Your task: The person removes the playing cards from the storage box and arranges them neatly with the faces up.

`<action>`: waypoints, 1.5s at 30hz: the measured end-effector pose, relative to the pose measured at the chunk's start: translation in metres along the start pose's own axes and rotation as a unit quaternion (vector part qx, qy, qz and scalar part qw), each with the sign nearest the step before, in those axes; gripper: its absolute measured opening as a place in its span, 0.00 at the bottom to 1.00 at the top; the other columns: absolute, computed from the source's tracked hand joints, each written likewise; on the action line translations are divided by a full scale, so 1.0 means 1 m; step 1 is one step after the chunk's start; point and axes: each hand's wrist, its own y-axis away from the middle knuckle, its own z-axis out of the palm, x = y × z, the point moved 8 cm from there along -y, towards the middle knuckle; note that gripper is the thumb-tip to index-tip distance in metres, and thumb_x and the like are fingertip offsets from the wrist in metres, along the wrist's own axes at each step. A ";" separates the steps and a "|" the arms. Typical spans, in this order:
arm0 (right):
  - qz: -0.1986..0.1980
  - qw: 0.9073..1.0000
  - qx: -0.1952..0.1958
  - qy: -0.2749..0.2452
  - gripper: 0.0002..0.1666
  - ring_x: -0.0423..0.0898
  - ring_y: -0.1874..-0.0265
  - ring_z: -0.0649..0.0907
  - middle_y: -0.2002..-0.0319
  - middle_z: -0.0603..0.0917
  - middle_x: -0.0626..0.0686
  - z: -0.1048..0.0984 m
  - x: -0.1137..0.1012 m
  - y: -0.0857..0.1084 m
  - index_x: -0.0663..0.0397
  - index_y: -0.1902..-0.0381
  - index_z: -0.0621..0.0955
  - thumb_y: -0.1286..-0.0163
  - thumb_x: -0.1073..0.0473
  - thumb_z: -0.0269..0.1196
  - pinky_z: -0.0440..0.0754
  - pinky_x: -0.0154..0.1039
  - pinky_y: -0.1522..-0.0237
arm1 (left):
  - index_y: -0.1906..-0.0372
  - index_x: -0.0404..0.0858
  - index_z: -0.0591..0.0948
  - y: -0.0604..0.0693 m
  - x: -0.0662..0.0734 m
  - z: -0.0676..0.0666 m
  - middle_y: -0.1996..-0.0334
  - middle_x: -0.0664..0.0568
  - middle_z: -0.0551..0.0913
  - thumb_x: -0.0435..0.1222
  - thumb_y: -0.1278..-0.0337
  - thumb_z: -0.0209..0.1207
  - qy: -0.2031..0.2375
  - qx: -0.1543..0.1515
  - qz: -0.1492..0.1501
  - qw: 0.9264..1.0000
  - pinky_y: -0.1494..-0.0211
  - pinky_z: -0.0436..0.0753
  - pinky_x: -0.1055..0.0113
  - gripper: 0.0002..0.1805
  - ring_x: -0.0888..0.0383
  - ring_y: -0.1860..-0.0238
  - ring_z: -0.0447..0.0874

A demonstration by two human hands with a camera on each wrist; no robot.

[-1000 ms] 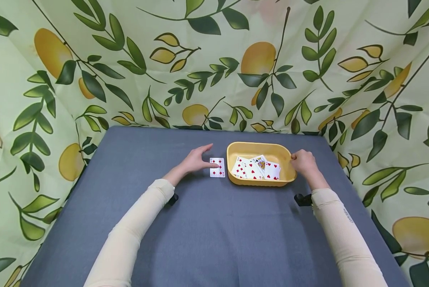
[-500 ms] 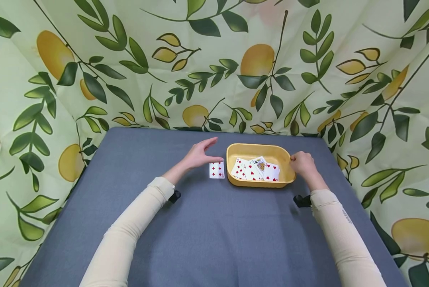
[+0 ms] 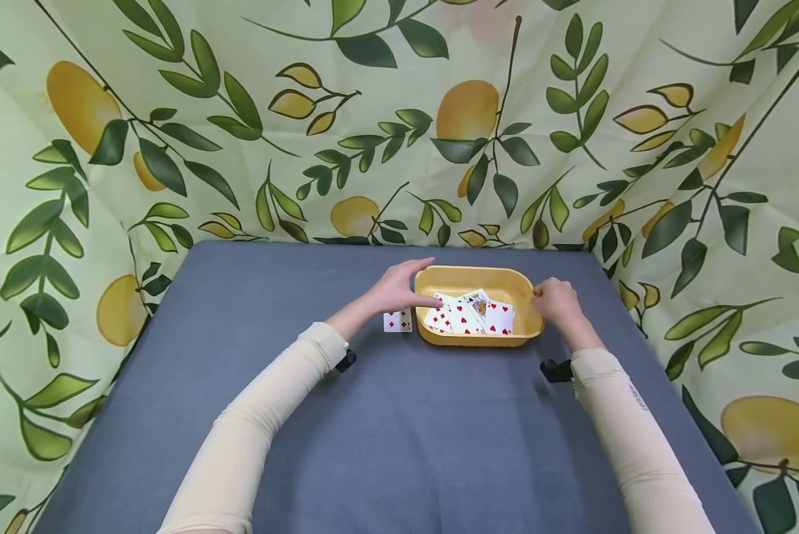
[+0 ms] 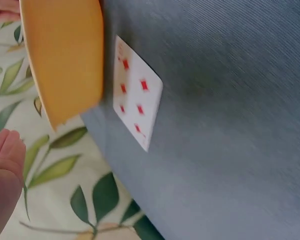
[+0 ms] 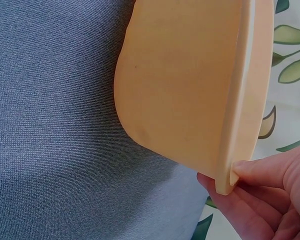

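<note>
A yellow plastic basket [image 3: 482,340] stands on the table with several playing cards [image 3: 466,317] lying loosely inside, red pips and one court card among them. My right hand [image 3: 557,300] pinches the basket's right rim between thumb and fingers, as the right wrist view shows on the basket [image 5: 180,90]. Over the basket's left end hovers my left hand [image 3: 399,288], thumb and fingers spread apart, holding nothing. Just left of the basket, a playing card of diamonds [image 4: 137,95] lies face up on the table, partly hidden by the left hand in the head view.
A blue-grey cloth covers the table [image 3: 399,430]. Behind and at the sides hangs a curtain [image 3: 252,148] printed with leaves and yellow fruit. Black wrist cameras sit under both cuffs.
My left hand has moved right, from above the diamonds card to over the basket's left rim. The right hand keeps its grip on the rim; the card and basket stay in place.
</note>
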 end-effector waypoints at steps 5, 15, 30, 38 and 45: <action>-0.001 1.000 0.007 0.007 0.20 0.47 0.81 0.67 0.82 0.68 0.53 -0.004 -0.003 -0.001 0.53 0.88 0.66 0.37 0.71 0.52 0.66 0.37 0.77 | 0.26 0.38 0.62 -0.017 0.013 0.018 0.29 0.45 0.66 0.50 0.53 0.72 -0.023 -0.022 0.021 0.999 0.29 0.62 0.58 0.51 0.50 0.30 0.62; -0.005 1.000 0.012 0.001 0.22 0.44 0.84 0.62 0.86 0.57 0.48 -0.002 -0.007 -0.002 0.52 0.89 0.62 0.38 0.73 0.51 0.62 0.36 0.79 | 0.28 0.32 0.62 -0.048 0.031 0.065 0.30 0.44 0.66 0.48 0.53 0.73 -0.062 -0.088 0.055 0.993 0.28 0.59 0.64 0.50 0.51 0.29 0.62; 0.021 1.000 0.008 0.001 0.18 0.46 0.82 0.66 0.85 0.61 0.50 0.005 -0.005 -0.002 0.55 0.86 0.68 0.37 0.72 0.52 0.65 0.36 0.79 | 0.28 0.31 0.61 -0.075 0.039 0.124 0.30 0.43 0.66 0.45 0.50 0.72 -0.132 -0.167 0.077 0.974 0.28 0.59 0.68 0.48 0.51 0.29 0.62; 0.007 1.000 0.022 0.009 0.16 0.46 0.82 0.66 0.85 0.62 0.50 -0.001 -0.008 0.000 0.57 0.85 0.70 0.38 0.72 0.53 0.64 0.36 0.79 | 0.28 0.32 0.62 -0.087 0.038 0.140 0.32 0.45 0.69 0.44 0.49 0.71 -0.171 -0.186 0.076 0.965 0.30 0.62 0.68 0.47 0.53 0.32 0.65; 0.009 1.000 0.023 0.009 0.22 0.44 0.84 0.63 0.86 0.57 0.48 -0.002 -0.003 0.003 0.51 0.89 0.63 0.39 0.73 0.53 0.62 0.35 0.80 | 0.27 0.34 0.62 -0.093 0.032 0.152 0.32 0.47 0.69 0.44 0.49 0.71 -0.180 -0.200 0.053 0.962 0.32 0.64 0.69 0.46 0.55 0.33 0.66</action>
